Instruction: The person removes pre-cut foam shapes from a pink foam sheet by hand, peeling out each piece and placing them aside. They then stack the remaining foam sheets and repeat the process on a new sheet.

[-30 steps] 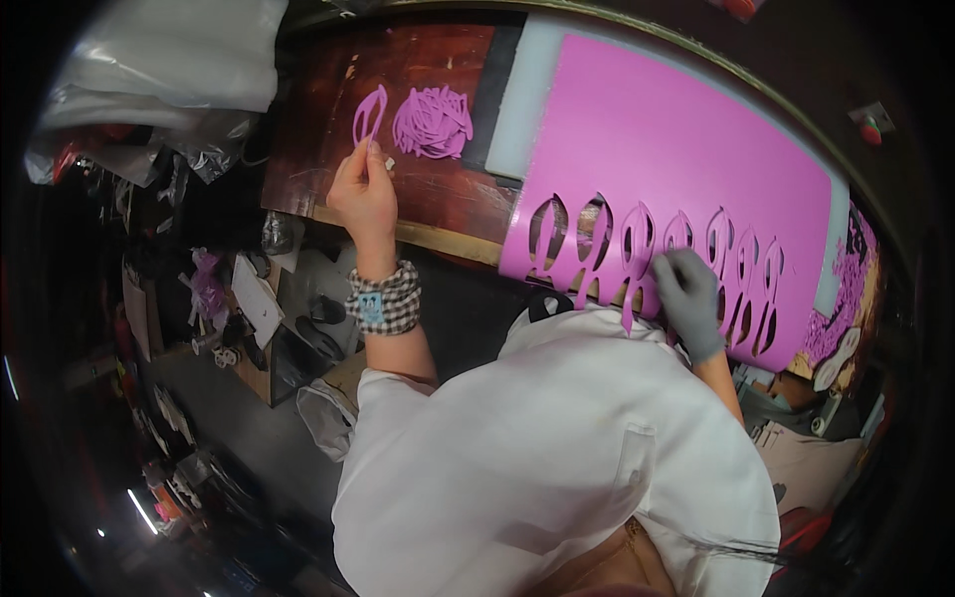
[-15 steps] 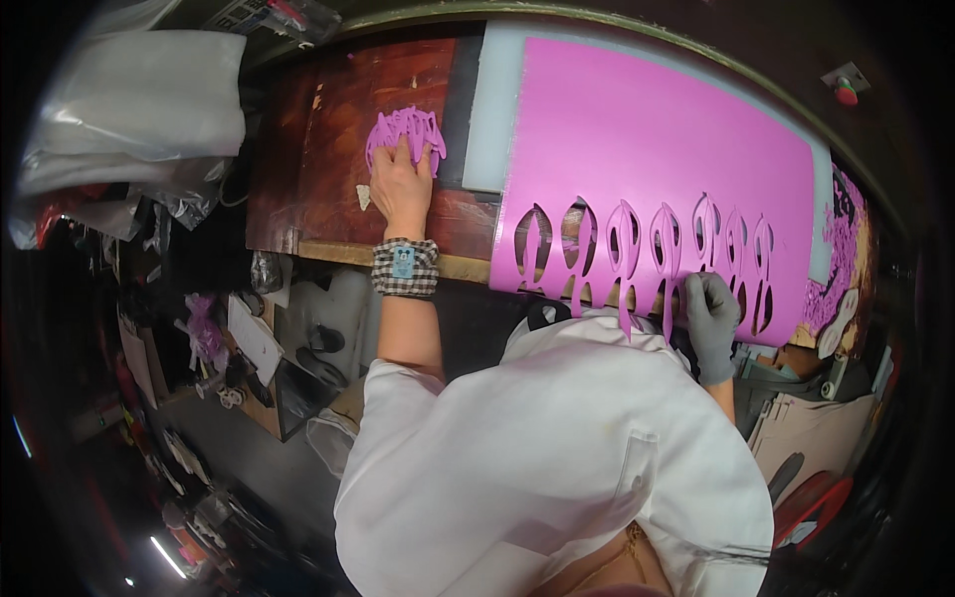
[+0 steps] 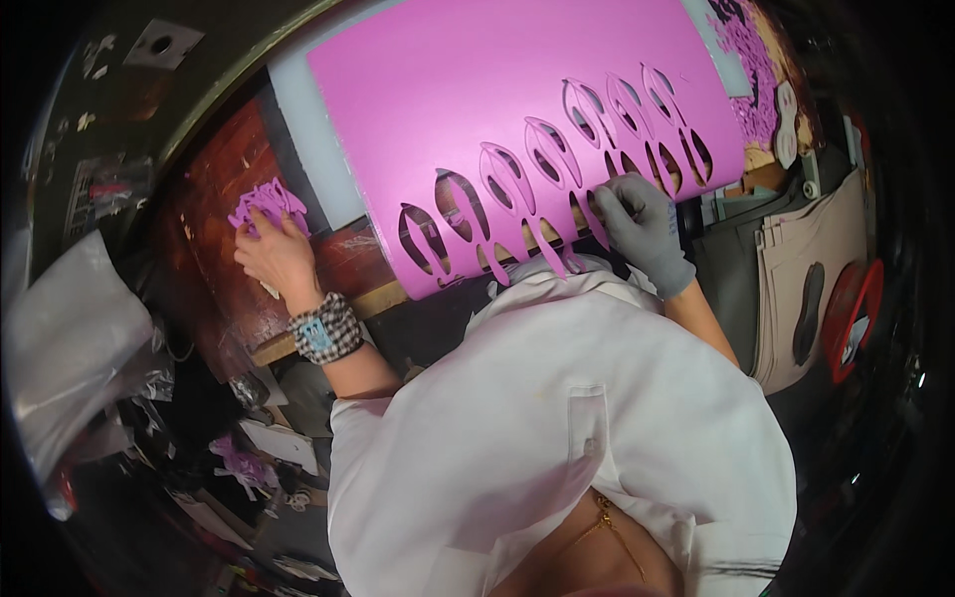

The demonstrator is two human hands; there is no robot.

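A large pink sheet [image 3: 477, 60] with rows of leaf-shaped cut-outs along its near part lies across the bench, its near edge hanging over. Slim pink strips [image 3: 550, 249] dangle from that edge. My right hand [image 3: 642, 229], in a grey glove, is closed in a pinch at a pink strip by the near row of openings. Off to the left, my bare left hand [image 3: 279, 259], with a checked band at the wrist, rests on a heap of loose pink strips [image 3: 271, 202]. Its fingers are bent but apart; the fingertips are partly lost among the strips.
Under the sheet is a pale board [image 3: 308, 129] on a reddish-brown bench [image 3: 214, 164]. Pink scraps [image 3: 753, 75] lie at the far right. Flat beige sheets [image 3: 781, 328] and a red round object [image 3: 858, 308] stand low on the right; clear plastic [image 3: 70, 348] hangs at the left.
The whole view has turned and shifted, so the bench now slants. My left hand stays at the heap, its fingers more bent. My right hand remains at the sheet's near edge.
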